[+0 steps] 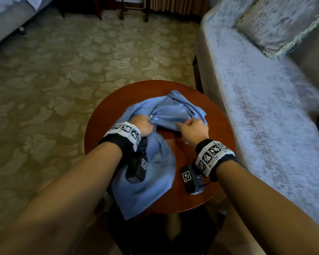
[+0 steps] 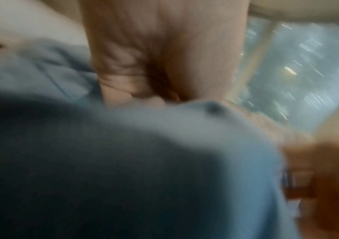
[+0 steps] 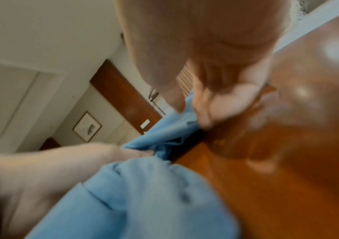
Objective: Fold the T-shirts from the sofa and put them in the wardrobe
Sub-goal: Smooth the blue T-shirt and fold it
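- Your light blue T-shirt (image 1: 164,115) lies bunched on the round wooden table (image 1: 210,181), and its lower part drapes over the table's near edge.
- Your left hand (image 1: 143,125) is curled round a gathered fold of the T-shirt, over the middle of the table; in the left wrist view the cloth (image 2: 164,145) fills the lower part of the frame and is heavily blurred.
- Your right hand (image 1: 192,128) pinches the T-shirt's edge with curled fingers, just beside the left hand and a little above the table top; the right wrist view shows the fingertips (image 3: 215,110) closed on the blue cloth (image 3: 144,202) over the glossy table (image 3: 287,145).
- The stretch of cloth between your two hands is creased and pulled into a ridge.
- The sofa (image 1: 265,107), with its pale patterned cover, stands just beside the table, on its right side, and a cushion (image 1: 284,24) rests at the far end.
- A patterned carpet (image 1: 63,80) spreads out beyond the table.
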{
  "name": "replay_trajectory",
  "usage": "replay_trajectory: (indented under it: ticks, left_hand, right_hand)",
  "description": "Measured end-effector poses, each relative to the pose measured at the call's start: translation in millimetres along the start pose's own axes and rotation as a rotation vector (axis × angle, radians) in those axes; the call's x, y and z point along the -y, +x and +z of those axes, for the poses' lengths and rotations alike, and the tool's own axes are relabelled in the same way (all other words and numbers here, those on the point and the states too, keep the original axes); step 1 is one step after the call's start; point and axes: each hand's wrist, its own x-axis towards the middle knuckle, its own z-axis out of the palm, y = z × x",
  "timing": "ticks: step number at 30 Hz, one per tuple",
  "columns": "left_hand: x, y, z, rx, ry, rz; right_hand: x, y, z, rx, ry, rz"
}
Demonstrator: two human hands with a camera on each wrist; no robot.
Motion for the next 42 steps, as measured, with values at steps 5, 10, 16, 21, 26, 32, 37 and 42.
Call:
replay_trajectory:
  ticks: [5, 10, 16, 21, 26, 32, 37, 42]
  left_hand:
    - [-4, -26, 18, 0.391, -1.024, -0.281]
    - [-15, -54, 13, 0.487, -0.939, -0.198]
    - [-16, -89, -20, 0.023, -0.044, -0.085]
    - [-25, -121, -11, -0.035, 0.574, 0.498]
    - [-17, -140, -8, 0.11, 0.266, 0.44]
    - [-17, -165, -23, 0.09, 0.588, 0.293]
    - [-25, -188, -27, 0.232, 0.584, 0.199]
    - [-28, -203, -40, 0.037, 0.384, 0.314]
  right_hand:
    - [9, -15, -3, 0.578, 0.323, 0.129]
    - [14, -45, -14, 0.428, 0.099, -0.109]
    - [15, -73, -39, 0.367, 0.314, -0.289]
    - [22, -104, -51, 0.569, 0.229, -0.415]
    - [9, -115, -71, 0.418, 0.32, -0.446]
    - [-10, -125, -78, 0.166, 0.288, -0.39]
    - [-7, -149, -79, 0.216, 0.371, -0.391]
    - [-9, -143, -92, 0.131, 0.438, -0.234]
